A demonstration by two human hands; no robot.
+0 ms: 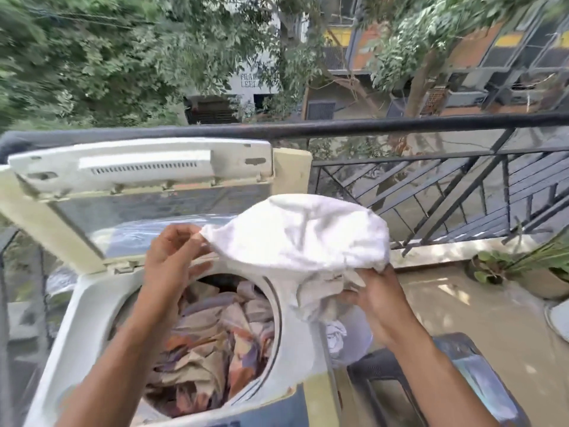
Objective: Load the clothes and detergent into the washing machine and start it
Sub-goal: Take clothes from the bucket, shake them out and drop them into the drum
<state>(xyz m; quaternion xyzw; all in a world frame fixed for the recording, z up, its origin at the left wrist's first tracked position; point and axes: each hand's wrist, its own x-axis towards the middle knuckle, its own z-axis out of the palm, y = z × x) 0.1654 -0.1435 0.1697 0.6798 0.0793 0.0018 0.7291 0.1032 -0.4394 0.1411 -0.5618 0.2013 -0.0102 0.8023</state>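
Note:
A top-loading washing machine (92, 303) stands on a balcony with its lid (138, 167) raised. Its drum holds a heap of patterned clothes (215, 343) in orange, beige and purple. A white cloth (301, 235) billows in the air over the drum's right rim. My left hand (172, 257) pinches its left edge above the drum. My right hand (372, 303) grips its bunched lower right corner, just right of the machine. No detergent is in view.
A black metal railing (431, 186) runs behind the machine and to the right. A dark plastic chair (431, 380) stands right of the machine, with a pale basket (354, 340) of white laundry between them. Potted plants (523, 269) sit on the floor at far right.

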